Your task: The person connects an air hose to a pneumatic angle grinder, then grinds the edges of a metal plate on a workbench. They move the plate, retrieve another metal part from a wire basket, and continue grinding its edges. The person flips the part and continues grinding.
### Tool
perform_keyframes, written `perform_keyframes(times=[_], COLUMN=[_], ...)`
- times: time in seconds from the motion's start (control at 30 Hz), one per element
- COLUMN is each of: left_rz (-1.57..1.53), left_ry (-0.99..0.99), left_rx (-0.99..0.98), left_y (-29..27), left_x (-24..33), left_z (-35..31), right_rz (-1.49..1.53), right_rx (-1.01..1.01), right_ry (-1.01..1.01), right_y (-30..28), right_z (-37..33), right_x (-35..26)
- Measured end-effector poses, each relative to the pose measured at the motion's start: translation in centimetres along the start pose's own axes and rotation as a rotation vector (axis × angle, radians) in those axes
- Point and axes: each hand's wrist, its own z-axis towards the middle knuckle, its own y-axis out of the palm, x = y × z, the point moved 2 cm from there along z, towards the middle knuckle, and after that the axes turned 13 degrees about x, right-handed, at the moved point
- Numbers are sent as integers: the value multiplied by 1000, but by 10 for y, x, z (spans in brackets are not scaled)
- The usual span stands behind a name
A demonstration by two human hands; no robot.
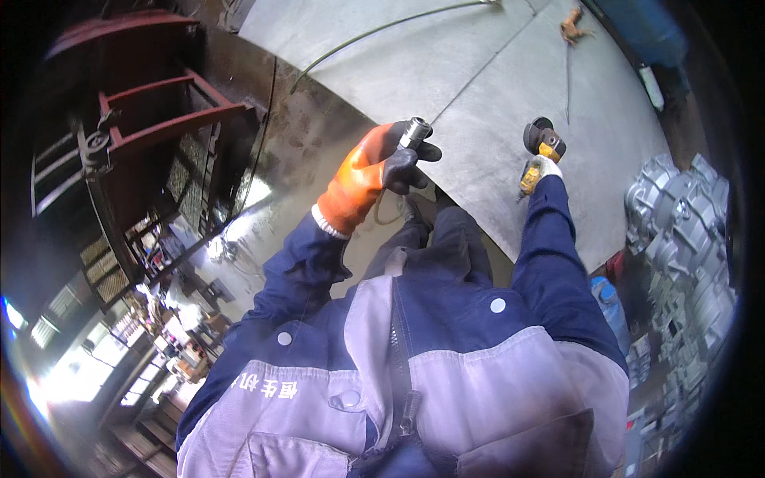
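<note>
A short threaded metal fitting (pixel 414 131), silver-grey and cylindrical, is held up in the left hand (pixel 374 171). That hand wears an orange glove with black fingers (pixel 406 169), and the fingers are curled tight around the lower part of the fitting, so that only its threaded top end shows above them. The fitting sits in the air over the edge of a large grey steel sheet (pixel 478 72), just where the sheet meets the wet, dark floor (pixel 311 135).

To the right, the right hand (pixel 544 167) in a pale glove is closed on the yellow body of an angle grinder (pixel 539 151). The grinder's dark round disc guard points away from the person and lies at or just above the steel sheet; whether it touches cannot be told. The two hands are near each other, apart, with the fitting to the left of the grinder.

Both sleeves are dark blue, and a blue and grey work jacket (pixel 414 358) with snap buttons and a zip fills the lower part of the view.

Farther out on the sheet lie a long thin bent rod (pixel 382 28) and a small rust-coloured object (pixel 572 25) near the far edge. A heap of grey cast metal housings (pixel 677 215) stands at the right. At the left is a dark red steel frame (pixel 159 103).
</note>
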Motion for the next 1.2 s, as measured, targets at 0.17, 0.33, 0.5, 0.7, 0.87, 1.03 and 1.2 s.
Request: perform_keyframes(times=[0.17,0.33,0.5,0.7,0.87,1.03,1.2], left_rz=[141,71,-105,-138,-179,-182,-203], left_ry=[63,234,336,491,649,696,710], left_rx=[71,150,185,203,335,507,570], left_y=[-23,-46,-78,-106,-110,-140,-155], left_x=[21,30,41,54,47,39,24], left_z=[-53,-98,-159,-243,-299,-335,-352], right_rz=[692,586,454,452,476,478,473], right_rx=[-812,-1219,-1504,-1419,-1412,-1377,-1301], right_ry=[-165,-463,-623,-776,-958,-1165,-1175], right_y=[57,91,111,103,78,77,79], right_z=[-199,-390,-537,-651,-713,-769,-799], right_x=[-7,-48,-60,-19,24,64,93])
